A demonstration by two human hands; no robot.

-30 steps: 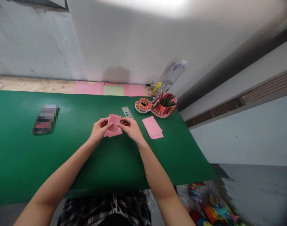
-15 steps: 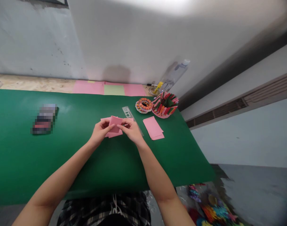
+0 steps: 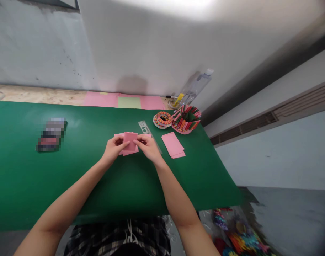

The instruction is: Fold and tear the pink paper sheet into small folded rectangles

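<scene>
A folded pink paper (image 3: pixel 130 141) is held upright between my two hands. My left hand (image 3: pixel 115 146) pinches its left edge, thumb on the near face. On the right edge, my right hand (image 3: pixel 146 145) grips with thumb and fingertips. Beneath and behind the hands lie more pink sheets (image 3: pixel 134 151) on the green table (image 3: pixel 120 185), partly covered. A clear ruler (image 3: pixel 143 125) slants out from behind my right hand. To the right of that hand rests a small stack of pink paper strips (image 3: pixel 173 144).
Colourful folded-paper rings (image 3: pixel 163 120) and a round paper piece (image 3: pixel 187 119) stand at the back right, near a clear bottle (image 3: pixel 200 85) and yellow object (image 3: pixel 179 97). Pink sheets (image 3: pixel 101 99) line the wall. A blurred dark object (image 3: pixel 52 135) lies left.
The folded paper between my hands has turned slightly and now looks straighter and more squarely facing me. Both hands have stayed nearly in place.
</scene>
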